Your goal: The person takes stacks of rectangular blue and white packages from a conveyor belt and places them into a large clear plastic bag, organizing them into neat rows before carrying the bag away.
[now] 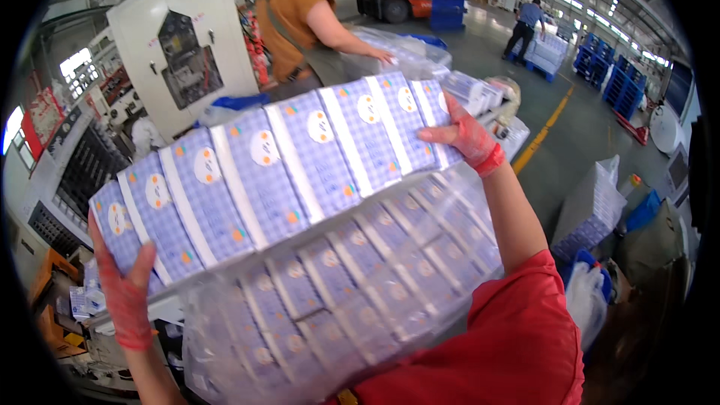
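Note:
Between my hands is a long row of tissue packs (pixel 279 169), blue-and-white checked with white cartoon faces, pressed side by side. My left hand (pixel 126 289) grips the row's left end, thumb on the front. At the other end my right hand (pixel 471 137) clasps the last pack. Both hands have thin red coverings over the palm and wrist. The row tilts up toward the right. Below it, close to my body, lies a clear plastic bag (pixel 214 330) with more of the same packs inside, in rows.
A person in a brown top (pixel 296 19) works across from me beside more bagged packs (pixel 390 52). A white machine cabinet (pixel 184 37) stands at left. Farther off are a forklift (pixel 397 0), blue pallets (pixel 622 86) and another person (pixel 526 24). A filled bag (pixel 589 210) sits at right.

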{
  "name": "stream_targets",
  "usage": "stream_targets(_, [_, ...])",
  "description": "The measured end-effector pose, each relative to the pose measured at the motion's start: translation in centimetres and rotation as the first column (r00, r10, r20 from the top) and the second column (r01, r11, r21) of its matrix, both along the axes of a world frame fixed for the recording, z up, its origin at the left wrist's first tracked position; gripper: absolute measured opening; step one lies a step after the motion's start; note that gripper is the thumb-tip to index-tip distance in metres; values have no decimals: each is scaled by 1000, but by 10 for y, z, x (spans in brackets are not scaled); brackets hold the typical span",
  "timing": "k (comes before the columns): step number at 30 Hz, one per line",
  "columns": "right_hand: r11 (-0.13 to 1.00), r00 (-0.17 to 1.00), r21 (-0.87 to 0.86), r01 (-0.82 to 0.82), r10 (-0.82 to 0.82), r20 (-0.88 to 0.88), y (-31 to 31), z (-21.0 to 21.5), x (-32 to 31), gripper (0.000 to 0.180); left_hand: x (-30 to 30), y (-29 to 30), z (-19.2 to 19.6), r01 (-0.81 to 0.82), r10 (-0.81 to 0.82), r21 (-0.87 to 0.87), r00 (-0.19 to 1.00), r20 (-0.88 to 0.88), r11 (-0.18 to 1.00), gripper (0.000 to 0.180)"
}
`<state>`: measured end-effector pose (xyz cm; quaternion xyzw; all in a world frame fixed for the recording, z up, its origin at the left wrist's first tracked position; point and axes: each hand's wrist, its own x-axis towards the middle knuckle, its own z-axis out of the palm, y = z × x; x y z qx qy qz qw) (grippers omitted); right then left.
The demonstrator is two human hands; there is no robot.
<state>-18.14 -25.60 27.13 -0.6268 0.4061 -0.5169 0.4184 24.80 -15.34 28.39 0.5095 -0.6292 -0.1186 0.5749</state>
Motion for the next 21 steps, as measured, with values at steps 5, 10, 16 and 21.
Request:
stream_targets(5, [944,813,219,248,-80,-577,51,-77,-85,98,-81,56,-79,94,-153,406,981,116,909,76])
stream_targets(10, [905,904,423,32,155,-398,31,-93,-115,102,-59,59,-117,18,-96,451,984,151,892,77])
stream_targets(16, [938,946,293,-185,251,-207,5,-92,-83,71,-32,67,-122,-371,161,246,785,597,896,55])
stream_targets(21, [941,970,254,-222,185,159,-39,-147,-124,56,-109,62,-102,-434,101,144,493,864,890,75])
